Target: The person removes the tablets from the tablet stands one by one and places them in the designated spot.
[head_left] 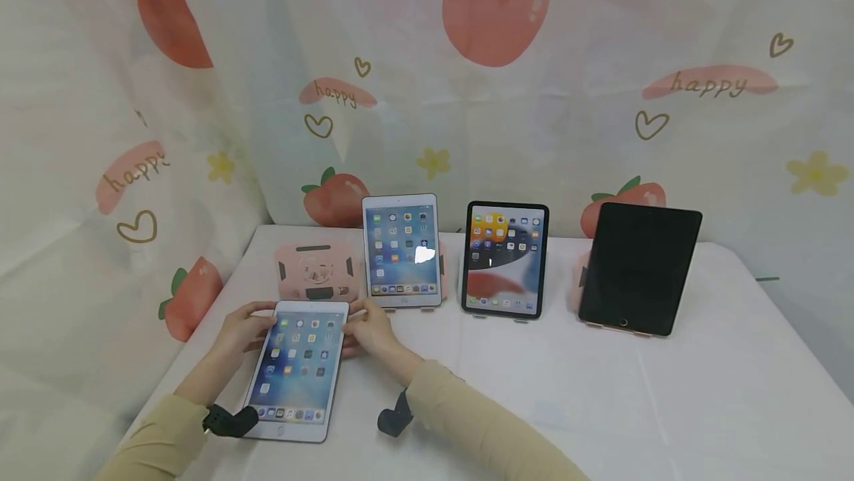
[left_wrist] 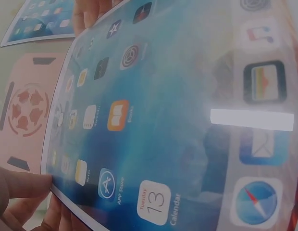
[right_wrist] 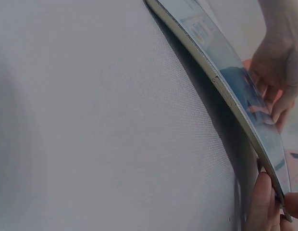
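In the head view, a thin rectangular tablet with a white frame and blue screen (head_left: pixel 293 370) is at near left, before a pink panel with dark pads (head_left: pixel 316 271). The left hand (head_left: pixel 242 330) pinches its far left corner, the right hand (head_left: pixel 373 330) its far right.

In the left wrist view, the screen is glossy (a white glare bar crosses it), so probably slippery.

In the right wrist view, the gripped end tilts clear of the white tablecloth (right_wrist: pixel 91 120); likely light, stiff, breakable, best held by its frame.
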A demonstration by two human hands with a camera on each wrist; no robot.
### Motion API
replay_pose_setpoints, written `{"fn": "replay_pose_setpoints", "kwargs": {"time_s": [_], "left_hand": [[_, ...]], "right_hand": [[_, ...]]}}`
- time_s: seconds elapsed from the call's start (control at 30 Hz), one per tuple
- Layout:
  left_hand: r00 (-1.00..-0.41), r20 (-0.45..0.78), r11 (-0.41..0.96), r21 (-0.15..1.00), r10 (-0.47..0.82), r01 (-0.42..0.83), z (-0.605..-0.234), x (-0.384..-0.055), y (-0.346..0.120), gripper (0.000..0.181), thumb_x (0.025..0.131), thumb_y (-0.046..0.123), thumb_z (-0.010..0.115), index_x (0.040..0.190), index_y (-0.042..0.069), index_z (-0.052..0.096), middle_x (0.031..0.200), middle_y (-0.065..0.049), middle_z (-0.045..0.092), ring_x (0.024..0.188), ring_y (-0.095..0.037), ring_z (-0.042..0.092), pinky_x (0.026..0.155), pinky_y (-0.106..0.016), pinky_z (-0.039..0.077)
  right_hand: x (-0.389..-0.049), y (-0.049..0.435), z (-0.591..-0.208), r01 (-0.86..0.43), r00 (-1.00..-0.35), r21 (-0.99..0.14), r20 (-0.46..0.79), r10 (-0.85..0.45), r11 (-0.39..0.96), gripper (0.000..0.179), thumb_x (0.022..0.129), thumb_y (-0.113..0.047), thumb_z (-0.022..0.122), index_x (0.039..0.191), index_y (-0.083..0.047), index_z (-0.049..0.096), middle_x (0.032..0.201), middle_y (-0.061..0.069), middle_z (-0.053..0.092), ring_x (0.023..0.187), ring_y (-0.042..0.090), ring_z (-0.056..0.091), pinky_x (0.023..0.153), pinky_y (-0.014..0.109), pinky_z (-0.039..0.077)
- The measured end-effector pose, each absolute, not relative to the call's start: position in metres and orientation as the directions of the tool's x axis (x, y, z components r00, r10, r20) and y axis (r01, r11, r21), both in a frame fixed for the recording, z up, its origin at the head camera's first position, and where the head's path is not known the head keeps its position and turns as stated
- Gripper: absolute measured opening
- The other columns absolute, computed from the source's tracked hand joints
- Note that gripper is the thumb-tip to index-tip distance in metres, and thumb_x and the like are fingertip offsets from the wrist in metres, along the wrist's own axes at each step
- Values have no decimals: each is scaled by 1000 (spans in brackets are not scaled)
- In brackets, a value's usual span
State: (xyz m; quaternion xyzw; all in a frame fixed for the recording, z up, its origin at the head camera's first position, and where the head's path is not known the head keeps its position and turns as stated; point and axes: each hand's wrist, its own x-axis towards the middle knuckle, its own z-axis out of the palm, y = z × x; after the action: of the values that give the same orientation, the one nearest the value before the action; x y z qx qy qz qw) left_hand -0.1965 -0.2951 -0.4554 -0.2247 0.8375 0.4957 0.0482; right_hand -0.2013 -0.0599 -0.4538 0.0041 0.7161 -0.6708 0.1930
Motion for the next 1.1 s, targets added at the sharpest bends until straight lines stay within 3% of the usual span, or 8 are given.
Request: {"fn": "replay_pose_setpoints", "kwargs": {"time_s": [0.07,0.27,0.53,0.73,0.93,1.1], "left_hand": [[-900,-301,427,803,-314,-417,-450,-192,-291,42,95,13,53,135,2,49,110,-22,65,83,-19,60,65,-23,50],[-907,-292,458,790,-303,-407,-448,-188,-287,41,96,13,49,134,0,48,114,-28,61,82,-20,60,58,-18,47],[-919,-268,510,770,-290,-385,-455,-190,-287,40,91,7,46,128,-5,52,106,-28,61,77,-21,59,62,-27,52],[-923,-263,548,745,-282,-380,-454,-189,-286,44,87,4,42,128,-7,52,102,-26,59,78,-23,57,63,-29,52],[-924,-267,592,711,-274,-380,-453,-190,-285,43,89,7,41,128,-7,52,112,-29,57,86,-29,57,75,-40,58],[-934,-245,613,706,-260,-355,-450,-189,-284,44,86,3,40,126,-11,52,118,-32,55,92,-33,53,75,-40,56]], "right_hand": [[-200,-60,-454,273,-923,-957,-288,-255,96,27,85,-1,61,111,-6,55,86,10,65,72,28,70,67,37,61],[-199,-59,-456,233,-924,-964,-260,-281,128,27,87,-4,61,113,-3,55,91,15,69,77,31,71,69,37,61],[-198,-61,-454,202,-928,-948,-266,-263,246,39,85,-5,62,123,5,57,95,13,68,78,15,66,70,26,59],[-194,-63,-448,221,-923,-941,-286,-257,254,39,85,-5,60,122,7,58,107,16,67,88,17,67,76,26,59],[-192,-61,-445,223,-921,-945,-285,-265,240,44,83,-4,57,125,9,55,115,19,65,96,23,68,80,28,58],[-190,-60,-445,229,-917,-949,-284,-279,215,53,81,-2,55,132,9,48,124,22,61,100,27,67,82,29,58]]}}
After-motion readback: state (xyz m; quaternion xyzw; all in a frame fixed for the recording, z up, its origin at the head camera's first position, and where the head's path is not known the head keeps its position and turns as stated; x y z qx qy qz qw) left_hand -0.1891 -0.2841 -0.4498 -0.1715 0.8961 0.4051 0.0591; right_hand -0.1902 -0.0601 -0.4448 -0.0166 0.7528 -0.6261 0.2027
